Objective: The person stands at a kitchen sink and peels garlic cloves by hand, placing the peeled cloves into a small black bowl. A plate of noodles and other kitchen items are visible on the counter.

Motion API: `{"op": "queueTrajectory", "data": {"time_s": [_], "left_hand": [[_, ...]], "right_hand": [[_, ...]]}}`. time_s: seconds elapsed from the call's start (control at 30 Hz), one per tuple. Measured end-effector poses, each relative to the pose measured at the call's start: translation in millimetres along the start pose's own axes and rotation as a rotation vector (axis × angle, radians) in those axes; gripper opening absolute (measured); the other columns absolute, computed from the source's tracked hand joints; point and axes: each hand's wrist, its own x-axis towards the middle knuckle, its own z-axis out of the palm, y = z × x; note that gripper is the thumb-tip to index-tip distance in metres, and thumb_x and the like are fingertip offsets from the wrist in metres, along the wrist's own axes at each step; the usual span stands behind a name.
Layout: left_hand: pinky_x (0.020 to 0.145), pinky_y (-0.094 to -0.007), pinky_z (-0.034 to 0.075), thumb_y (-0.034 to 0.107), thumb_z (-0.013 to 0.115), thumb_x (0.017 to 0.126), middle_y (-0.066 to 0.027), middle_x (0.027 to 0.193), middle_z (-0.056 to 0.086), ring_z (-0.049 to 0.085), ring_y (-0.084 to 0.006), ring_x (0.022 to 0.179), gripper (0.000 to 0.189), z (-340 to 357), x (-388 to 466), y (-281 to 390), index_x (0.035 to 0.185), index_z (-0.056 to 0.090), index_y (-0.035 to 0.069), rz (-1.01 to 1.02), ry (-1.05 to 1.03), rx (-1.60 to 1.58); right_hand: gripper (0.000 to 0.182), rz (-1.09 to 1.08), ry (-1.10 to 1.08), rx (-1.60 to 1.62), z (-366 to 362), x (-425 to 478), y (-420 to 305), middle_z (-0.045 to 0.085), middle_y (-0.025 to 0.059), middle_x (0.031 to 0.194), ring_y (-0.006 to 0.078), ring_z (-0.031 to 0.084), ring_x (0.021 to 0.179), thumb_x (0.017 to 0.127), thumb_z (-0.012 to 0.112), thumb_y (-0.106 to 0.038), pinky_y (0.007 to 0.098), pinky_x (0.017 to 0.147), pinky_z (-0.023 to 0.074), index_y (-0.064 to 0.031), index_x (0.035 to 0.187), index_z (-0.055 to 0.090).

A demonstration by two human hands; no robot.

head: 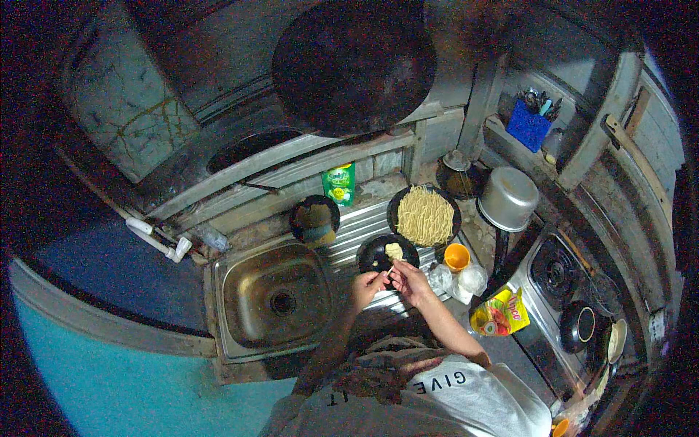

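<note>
Both hands meet over the near edge of a black plate (377,248) on the steel drainboard. Between the fingers of my left hand (369,288) and my right hand (410,282) is a small, thin, pale piece, pinched at both ends. A pale yellow lump of dough (394,251) lies on the plate, just beyond my right fingertips, with a small crumb to its left. Behind this plate, a dark round tray holds a heap of thick, pale dough strips (426,217). An orange cup (457,257) and clear plastic bags with white contents (471,280) stand right of my right hand.
A steel sink (276,297) lies left, with a dark bowl holding sponges (315,221) behind it. A green dish-soap pouch (339,184) leans on the ledge. Rightward are a yellow cooking-oil pouch (501,312), an upturned aluminium pot (509,198), and a gas stove (556,270) with a black bowl (576,326).
</note>
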Motion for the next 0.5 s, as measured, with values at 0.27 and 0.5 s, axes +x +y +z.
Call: {"op": "queueTrajectory", "data": {"time_s": [0.27, 0.5], "left_hand": [[0.059, -0.0209, 0.041, 0.027, 0.046, 0.088, -0.0038, 0.067, 0.059, 0.054, -0.0090, 0.062, 0.032, 2.7, -2.1, -17.2, 0.089, 0.060, -0.001, 0.008, -0.084, -0.088], [0.069, -0.0211, 0.044, 0.020, 0.044, 0.089, -0.0066, 0.080, 0.061, 0.056, -0.0105, 0.071, 0.028, 3.9, -10.5, 2.6, 0.100, 0.056, -0.003, -0.109, -0.101, -0.428]], "right_hand": [[0.015, 0.156, -0.015, 0.164, -8.2, -0.5, -1.3, 0.061, -0.0029, 0.073, 0.0066, 0.057, 0.063, 0.084, 0.052, -0.024, 0.0221, 0.059, 0.0448, -0.0128, 0.091, 0.058], [0.024, 0.239, -0.100, 0.122, -15.9, 5.0, 9.2, 0.063, 0.0011, 0.080, 0.0135, 0.061, 0.073, 0.083, 0.052, -0.035, 0.0252, 0.058, 0.0472, -0.0125, 0.090, 0.059]]}}
